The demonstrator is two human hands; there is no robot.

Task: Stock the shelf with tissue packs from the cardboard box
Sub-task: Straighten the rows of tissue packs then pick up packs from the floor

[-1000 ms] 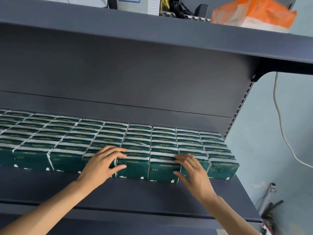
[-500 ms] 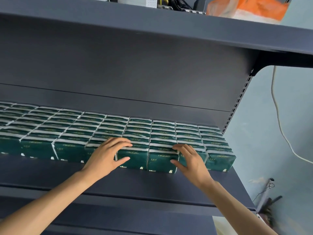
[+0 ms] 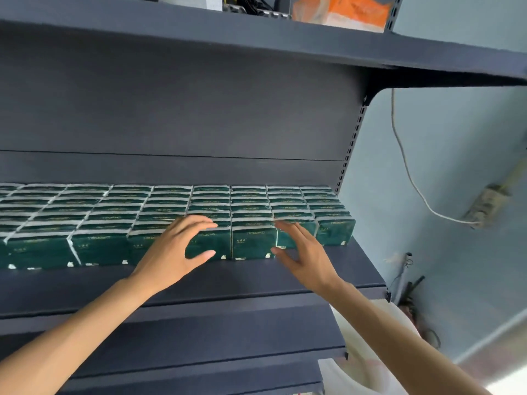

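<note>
Hovering w/ fingers spread, empty, L hand [image 3: 174, 249] and R hand [image 3: 303, 252] flank front-row tissue packs [image 3: 251, 242] on shelf [image 3: 256, 276], long axes running L-R, directly ahead between hands, L marginally nearer; cardboard box unseen.

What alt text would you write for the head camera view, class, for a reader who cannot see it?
Two bare hands, left hand and right hand, reach open toward the front row of green tissue packs filling a dark grey shelf. An orange pack sits on the shelf above.
</note>
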